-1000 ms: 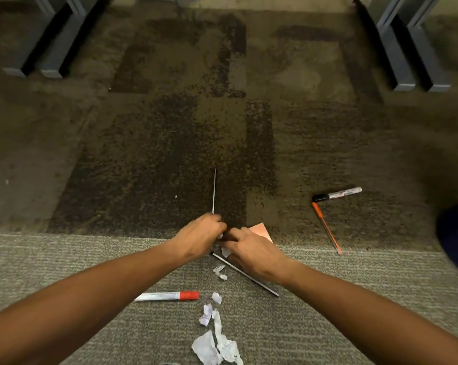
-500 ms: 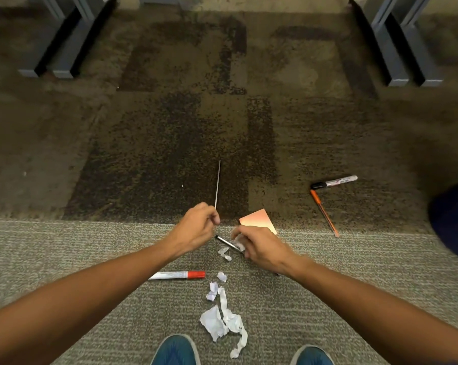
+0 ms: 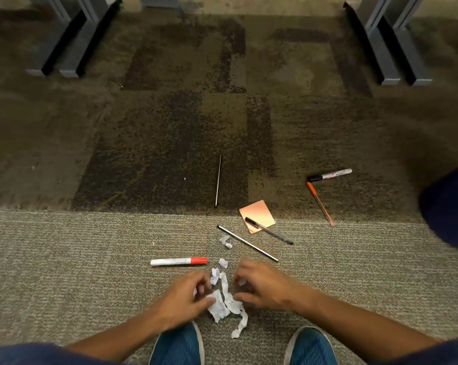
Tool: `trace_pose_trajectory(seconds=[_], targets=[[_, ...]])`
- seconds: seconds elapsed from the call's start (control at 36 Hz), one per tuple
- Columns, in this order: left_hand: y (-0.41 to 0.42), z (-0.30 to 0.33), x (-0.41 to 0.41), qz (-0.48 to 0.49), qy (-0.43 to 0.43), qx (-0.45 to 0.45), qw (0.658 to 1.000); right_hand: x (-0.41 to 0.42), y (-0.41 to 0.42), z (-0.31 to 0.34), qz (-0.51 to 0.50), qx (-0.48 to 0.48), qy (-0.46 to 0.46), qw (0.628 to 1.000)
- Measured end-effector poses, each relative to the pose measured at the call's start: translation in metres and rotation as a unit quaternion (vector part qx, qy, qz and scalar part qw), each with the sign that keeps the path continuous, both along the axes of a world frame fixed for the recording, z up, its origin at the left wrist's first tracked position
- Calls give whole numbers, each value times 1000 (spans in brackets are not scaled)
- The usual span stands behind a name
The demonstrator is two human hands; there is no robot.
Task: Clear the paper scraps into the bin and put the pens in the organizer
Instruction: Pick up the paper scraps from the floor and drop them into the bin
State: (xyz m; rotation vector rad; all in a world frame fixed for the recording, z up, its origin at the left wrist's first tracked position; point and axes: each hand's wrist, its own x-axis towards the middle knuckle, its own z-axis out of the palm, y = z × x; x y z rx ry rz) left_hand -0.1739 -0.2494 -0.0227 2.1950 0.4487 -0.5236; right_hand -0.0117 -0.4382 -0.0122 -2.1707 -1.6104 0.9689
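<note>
We look from our head camera, the only view, steeply down and forward at the grey-brown carpet floor, our blue shoes at the bottom edge.

Both hands' blurred fingertips partly hide the paper scraps; shoes are cropped below.

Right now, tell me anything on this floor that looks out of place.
Torn white paper scraps lie strewn on the carpet between both hands. Pens and markers are scattered at odd angles: a red-capped marker, a black pen lying across an orange sticky note, and an orange pen beside a black-capped marker.
</note>
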Motion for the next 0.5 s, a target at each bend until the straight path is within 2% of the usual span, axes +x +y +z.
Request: trace_pose_trajectory(seconds=[0.25,0.42,0.5], targets=[[-26,-19,-20,-55,1,90,994,-23,-2,-17,115,-11,-90,989],[-25,-28,-15,-67,-50,140,987,-25,-1,-31,117,25,-97,988],[-22,-28,-13,-68,-62,134,987,-25,-1,-35,100,27,-85,991]])
